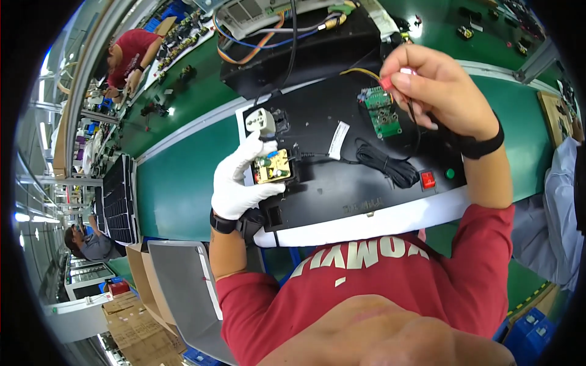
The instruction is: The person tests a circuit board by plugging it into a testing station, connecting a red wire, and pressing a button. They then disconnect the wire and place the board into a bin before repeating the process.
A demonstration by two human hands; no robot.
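Over the green table (183, 183), seen from the head camera, a black panel (342, 183) with a white front edge lies flat before the person. Left hand (241, 180), in a white glove, rests at the panel's left end; its grip is closed on a small yellow circuit board (271, 166), thumb below and fingers above. Just above that board sits a white socket (260, 121) set into the panel. Right hand (436, 91), bare with a black wristband, is raised over the panel's right part; its grip is a narrow pinch on a small red connector (386, 82) at the end of thin wires. Directly beneath that pinch lies a green circuit board (383, 114) on the panel. A coiled black cable (384, 163) lies mid-panel, with a red switch (428, 179) and a green button (450, 173) to its right. Beyond the panel stands a black unit (305, 55) with loose coloured leads. Cardboard boxes (137, 323) stand at lower left.
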